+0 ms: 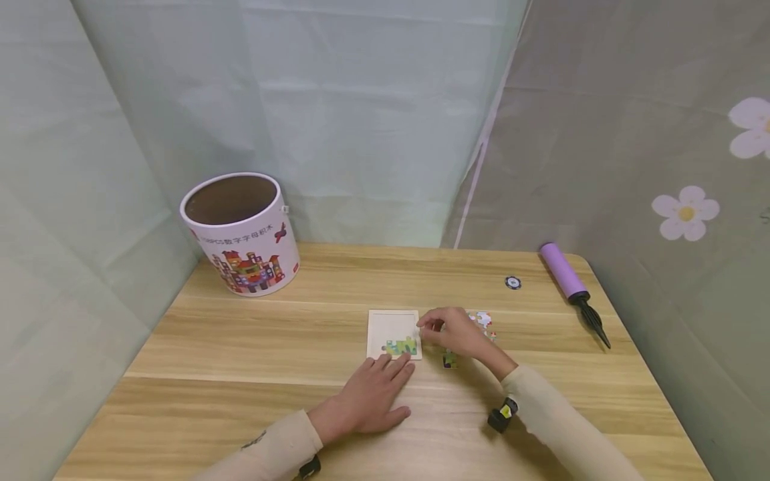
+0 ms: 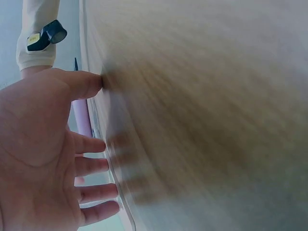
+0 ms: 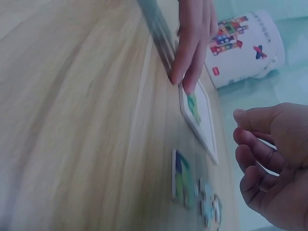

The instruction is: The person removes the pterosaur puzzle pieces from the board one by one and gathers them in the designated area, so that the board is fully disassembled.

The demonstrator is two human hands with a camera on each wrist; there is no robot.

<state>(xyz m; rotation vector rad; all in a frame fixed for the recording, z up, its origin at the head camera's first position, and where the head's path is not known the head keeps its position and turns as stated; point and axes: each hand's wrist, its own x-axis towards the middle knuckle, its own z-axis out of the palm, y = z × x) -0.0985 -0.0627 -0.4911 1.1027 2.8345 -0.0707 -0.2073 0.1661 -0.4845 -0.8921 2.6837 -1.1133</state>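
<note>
My left hand [image 1: 375, 394] lies palm down with its fingers straight, the fingertips at the near edge of a small white puzzle tray [image 1: 391, 327]. Inside the tray, joined green jigsaw pieces [image 1: 400, 346] fill part of the lower right. Over the tray's right edge, my right hand [image 1: 455, 331] has its fingers bent in toward the thumb. In the right wrist view that hand [image 3: 279, 159] is raised above the table; I cannot tell whether a piece is between its fingertips. Loose jigsaw pieces [image 1: 481, 319] lie beside and partly beneath it, some hidden by the hand.
A white bucket [image 1: 255, 257] with printed toy blocks stands at the table's back left. Toward the back right are a dark round chip [image 1: 512, 282] and a purple hand pump [image 1: 564, 272] with a black nozzle. Fabric curtains [image 1: 385, 120] enclose the wooden table [image 1: 240, 347].
</note>
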